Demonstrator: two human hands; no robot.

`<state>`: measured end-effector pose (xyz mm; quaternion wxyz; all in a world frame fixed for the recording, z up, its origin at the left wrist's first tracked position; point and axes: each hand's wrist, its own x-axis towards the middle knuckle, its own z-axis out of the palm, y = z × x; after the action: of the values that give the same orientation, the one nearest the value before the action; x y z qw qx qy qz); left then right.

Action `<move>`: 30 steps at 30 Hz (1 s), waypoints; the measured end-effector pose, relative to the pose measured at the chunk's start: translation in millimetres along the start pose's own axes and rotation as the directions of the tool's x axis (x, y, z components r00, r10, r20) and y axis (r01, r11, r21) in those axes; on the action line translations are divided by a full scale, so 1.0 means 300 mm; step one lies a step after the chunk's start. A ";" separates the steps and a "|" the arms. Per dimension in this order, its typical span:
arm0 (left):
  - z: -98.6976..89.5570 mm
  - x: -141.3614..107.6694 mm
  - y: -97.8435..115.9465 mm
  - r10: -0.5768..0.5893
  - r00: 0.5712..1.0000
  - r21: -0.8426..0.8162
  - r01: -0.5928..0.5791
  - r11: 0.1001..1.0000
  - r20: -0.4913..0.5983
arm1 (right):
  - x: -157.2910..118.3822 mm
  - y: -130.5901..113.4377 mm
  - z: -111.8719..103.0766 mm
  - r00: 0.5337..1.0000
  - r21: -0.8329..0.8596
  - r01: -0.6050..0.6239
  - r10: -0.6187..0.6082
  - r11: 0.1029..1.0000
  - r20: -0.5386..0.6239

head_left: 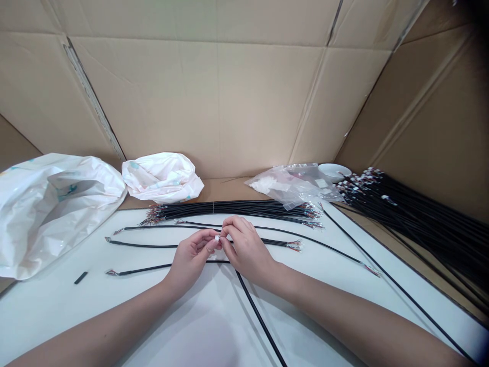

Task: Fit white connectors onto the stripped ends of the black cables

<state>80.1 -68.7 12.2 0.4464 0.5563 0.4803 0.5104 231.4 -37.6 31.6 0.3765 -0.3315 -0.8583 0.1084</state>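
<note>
**Small white connector [217,238] pinched between both hands**

Far left, you have a crumpled white plastic bag [57,209], then a second one [162,178] against the cardboard wall [198,92]. A short black sleeve [80,277] lies on the white table [183,331], beside loose black cables [145,245]. Your left hand [190,257] closes its fingertips on the connector's left side. The connector sits between the hands, above the loose cables; its long axis is too small to read, and neither hand is clearly nearer. Your right hand [246,250] pinches it from the right. Beyond lie a tied cable bundle [229,208], a clear plastic bag [294,186], a white dish [334,172] and, far right, a large black cable pile [416,219].
</note>
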 end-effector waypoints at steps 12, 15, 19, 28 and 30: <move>-0.001 0.008 -0.013 -0.035 0.999 -0.132 0.040 0.990 0.040 | 0.012 -0.013 -0.025 0.996 -0.069 -0.040 0.044 0.997 0.071; 0.000 0.009 -0.011 -0.040 0.999 -0.141 0.045 0.989 0.036 | 0.008 -0.014 -0.021 0.996 -0.106 -0.051 0.058 0.993 0.073; 0.001 0.012 -0.009 -0.041 0.998 -0.142 0.047 0.989 0.042 | 0.017 -0.006 -0.031 0.990 -0.054 -0.050 0.057 0.997 0.131; 0.003 0.009 -0.016 -0.039 0.996 -0.113 0.047 0.992 0.076 | 0.041 -0.021 -0.081 0.941 -0.080 -0.094 0.115 0.992 0.319; 0.003 0.006 -0.017 -0.033 0.996 -0.098 0.042 0.994 0.086 | 0.041 -0.024 -0.086 0.925 -0.072 -0.128 0.146 0.989 0.350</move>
<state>80.7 -66.1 7.4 0.5032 0.5451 0.4453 0.5014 240.2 -36.7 59.8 0.1993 -0.3747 -0.8891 0.1715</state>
